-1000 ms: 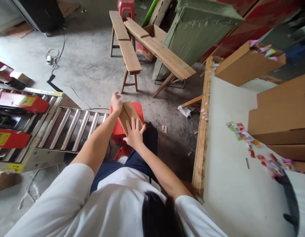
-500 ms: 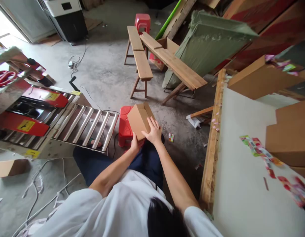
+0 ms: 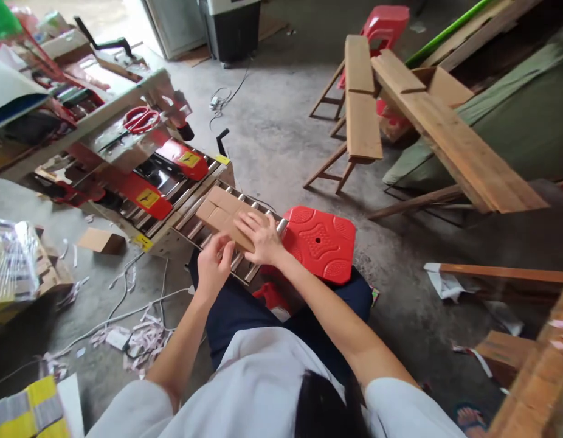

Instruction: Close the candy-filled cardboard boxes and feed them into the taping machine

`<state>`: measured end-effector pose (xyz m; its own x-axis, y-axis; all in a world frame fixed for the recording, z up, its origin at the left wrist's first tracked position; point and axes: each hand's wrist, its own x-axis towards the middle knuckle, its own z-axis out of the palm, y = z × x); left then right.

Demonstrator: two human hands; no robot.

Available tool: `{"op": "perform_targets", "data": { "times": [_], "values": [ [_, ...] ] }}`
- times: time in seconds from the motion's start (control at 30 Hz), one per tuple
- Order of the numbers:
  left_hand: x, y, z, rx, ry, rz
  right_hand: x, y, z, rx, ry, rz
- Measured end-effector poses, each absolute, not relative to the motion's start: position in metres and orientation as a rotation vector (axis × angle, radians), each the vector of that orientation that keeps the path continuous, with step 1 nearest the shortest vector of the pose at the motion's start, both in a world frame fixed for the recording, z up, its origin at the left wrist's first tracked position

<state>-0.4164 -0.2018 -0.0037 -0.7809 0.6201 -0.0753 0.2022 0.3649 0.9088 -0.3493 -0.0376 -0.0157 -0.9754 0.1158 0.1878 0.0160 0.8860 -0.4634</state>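
Cardboard box [image 3: 223, 214] lies closed on the roller conveyor [image 3: 245, 243] beside the red stool [image 3: 320, 243]; our right hand [image 3: 262, 238] presses flat on it, left hand [image 3: 213, 267] half-curled at its near edge, grasping nothing; sealing looks left.

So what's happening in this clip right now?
A person in a white shirt sits beside a roller conveyor that leads into a red machine. A closed cardboard box lies on the rollers. The right hand rests flat on the near end of the box, fingers spread; the left hand is at the box's near edge, just touching it. A red plastic stool stands right next to the conveyor's end, and wooden benches stand farther back on the concrete floor.
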Motion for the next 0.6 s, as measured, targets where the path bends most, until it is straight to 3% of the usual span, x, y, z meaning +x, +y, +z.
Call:
{"op": "perform_targets", "data": {
  "times": [0.13, 0.27, 0.43, 0.6],
  "values": [
    [-0.45, -0.174, 0.0, 1.41, 2.496, 1.063, -0.367, -0.009, -0.011, -0.109, -2.594, 1.214],
    [-0.484, -0.167, -0.021, 1.476, 2.719, 0.71, -0.315, 0.02, -0.012, -0.447, -2.174, 1.599],
    [-0.586, -0.175, -0.018, 1.308, 2.895, 0.769, -0.213, 0.018, -0.056, -0.935, -2.099, 1.737],
    [-0.655, -0.168, -0.007, 1.061, 3.039, 0.796, -0.137, -0.016, -0.102, -1.139, -2.092, 1.614]
  ]
}}
